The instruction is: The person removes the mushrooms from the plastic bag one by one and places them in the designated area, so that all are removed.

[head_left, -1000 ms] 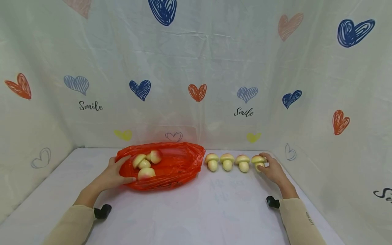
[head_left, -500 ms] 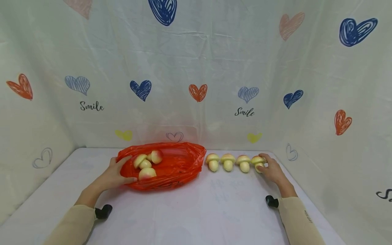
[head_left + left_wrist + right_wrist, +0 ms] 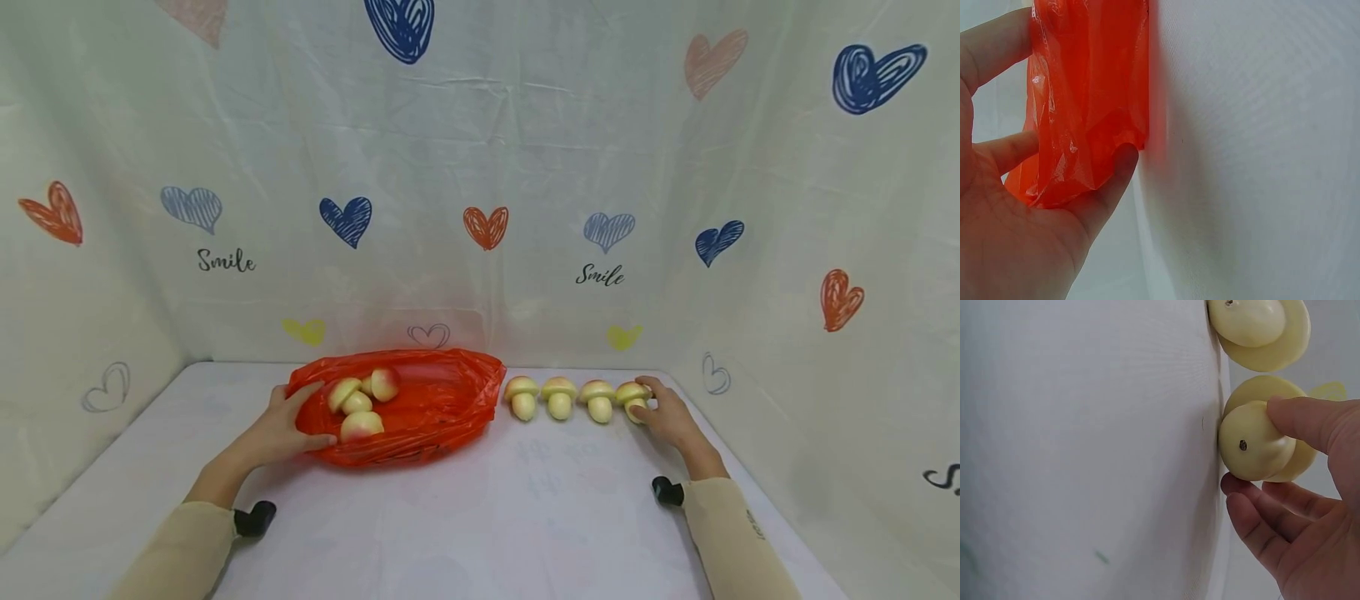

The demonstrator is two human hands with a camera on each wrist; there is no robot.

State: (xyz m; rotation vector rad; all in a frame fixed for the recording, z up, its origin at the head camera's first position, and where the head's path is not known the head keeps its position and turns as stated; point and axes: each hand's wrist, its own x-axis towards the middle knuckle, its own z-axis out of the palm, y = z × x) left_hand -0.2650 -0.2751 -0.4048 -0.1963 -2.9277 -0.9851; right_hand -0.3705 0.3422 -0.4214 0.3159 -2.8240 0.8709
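Note:
A red plastic bag (image 3: 442, 408) lies with its mouth spread wide at the back of the table. Inside it are three cream-coloured mushrooms (image 3: 362, 423) with pinkish caps. My left hand (image 3: 277, 427) grips the bag's left end, thumb in front and fingers behind; the left wrist view shows the thumb against the plastic (image 3: 1097, 94). To the right of the bag, several similar mushrooms (image 3: 558, 397) stand in a row. My right hand (image 3: 669, 414) holds the rightmost mushroom (image 3: 1254, 444), thumb on its stem and fingers round the far side. It appears to touch the tabletop.
A white cloth (image 3: 465, 525) covers the table. Pale curtains (image 3: 480, 150) printed with hearts and "Smile" close off the back and both sides. The neighbouring mushroom (image 3: 1260, 325) sits close beside the held one.
The view has shifted very slightly. Both hands, the bag and the mushrooms otherwise look the same as before.

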